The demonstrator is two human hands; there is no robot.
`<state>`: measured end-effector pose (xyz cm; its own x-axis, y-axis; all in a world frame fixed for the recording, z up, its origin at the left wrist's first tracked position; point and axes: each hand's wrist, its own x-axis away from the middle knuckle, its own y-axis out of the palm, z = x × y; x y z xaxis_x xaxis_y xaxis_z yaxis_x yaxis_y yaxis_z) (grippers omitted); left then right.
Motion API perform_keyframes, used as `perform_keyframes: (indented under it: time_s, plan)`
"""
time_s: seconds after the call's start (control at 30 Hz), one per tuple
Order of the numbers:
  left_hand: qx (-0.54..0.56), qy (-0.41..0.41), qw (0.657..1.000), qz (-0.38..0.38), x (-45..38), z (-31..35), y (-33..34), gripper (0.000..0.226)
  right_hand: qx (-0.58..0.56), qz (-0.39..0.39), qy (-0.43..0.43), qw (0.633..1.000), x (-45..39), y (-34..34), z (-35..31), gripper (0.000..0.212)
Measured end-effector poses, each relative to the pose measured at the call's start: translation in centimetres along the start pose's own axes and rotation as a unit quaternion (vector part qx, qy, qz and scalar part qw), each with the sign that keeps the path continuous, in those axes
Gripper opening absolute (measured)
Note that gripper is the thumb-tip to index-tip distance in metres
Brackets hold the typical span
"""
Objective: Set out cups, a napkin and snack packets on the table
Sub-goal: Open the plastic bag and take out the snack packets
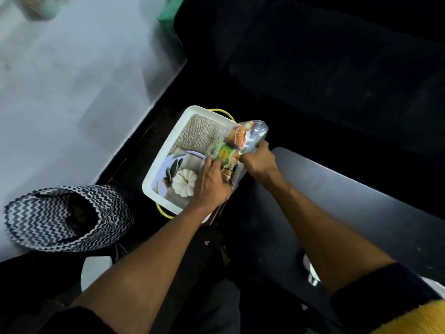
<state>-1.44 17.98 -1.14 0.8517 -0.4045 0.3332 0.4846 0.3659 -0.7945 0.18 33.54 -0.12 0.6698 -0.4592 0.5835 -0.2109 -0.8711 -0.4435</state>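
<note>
A clear plastic bag of snack packets (237, 143), with green and orange packs inside, lies over the right side of a white tray (168, 145). The tray has yellow handles and a printed picture of a white pumpkin on its floor, and it sits low on the dark floor. My left hand (210, 182) grips the bag's near end. My right hand (258, 160) grips the bag's right side, fingers curled into the plastic. The pale table (72, 80) spreads to the left. A blurred cup-like thing (41, 8) stands at its far corner.
A black-and-white zigzag woven basket (65, 218) sits on the table's near edge at the left. A grey chair seat (349, 201) lies to the right of the tray. Something green (168, 18) shows past the table's far edge. The floor around is dark.
</note>
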Motion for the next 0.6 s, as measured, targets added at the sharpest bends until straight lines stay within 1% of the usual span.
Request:
perform_keyframes:
  time_s: [0.07,0.1,0.13,0.2,0.23,0.27,0.37,0.43,0.5,0.57,0.6]
  plan:
    - [-0.016,-0.02,0.999,-0.033,-1.5,-1.1,-0.4,0.064,-0.057,0.018,0.079,0.995,-0.9,1.2,0.0,0.068]
    - [-0.019,-0.029,0.998,-0.052,-2.0,-1.4,-0.3,0.07,-0.071,0.018,0.111,0.991,-1.1,1.7,0.1,0.067]
    - [-0.014,-0.038,0.997,-0.073,-2.4,-1.7,-0.1,0.075,-0.078,0.012,0.135,0.988,-1.4,2.2,0.3,0.061]
    - [0.0,-0.046,0.994,-0.102,-2.9,-2.1,0.5,0.082,-0.081,0.004,0.157,0.984,-1.6,3.0,1.0,0.031]
    - [0.003,-0.047,0.994,-0.102,-3.0,-2.2,0.9,0.084,-0.079,0.004,0.164,0.983,-1.7,3.4,1.2,0.018]
    - [0.007,-0.046,0.995,-0.093,-3.1,-2.3,1.1,0.083,-0.075,0.005,0.169,0.983,-1.8,3.6,1.4,0.014]
    - [0.042,-0.069,0.994,-0.071,-3.8,-2.4,1.2,0.069,-0.048,0.035,0.159,0.986,-2.1,4.2,1.7,0.018]
    - [0.119,-0.111,0.985,-0.059,-4.6,-2.4,0.6,0.056,-0.037,0.045,0.127,0.99,-2.2,4.2,1.4,0.017]
    - [0.225,-0.168,0.96,-0.02,-5.3,-2.6,0.0,0.041,-0.062,0.035,0.097,0.993,-2.0,4.2,0.9,0.014]
    - [0.27,-0.21,0.939,0.03,-5.8,-2.6,-0.4,0.026,-0.114,0.009,0.077,0.991,-1.7,4.0,0.1,0.008]
    - [0.286,-0.228,0.93,0.044,-6.1,-2.6,-0.5,0.023,-0.145,-0.008,0.065,0.987,-1.5,3.8,-0.4,0.004]
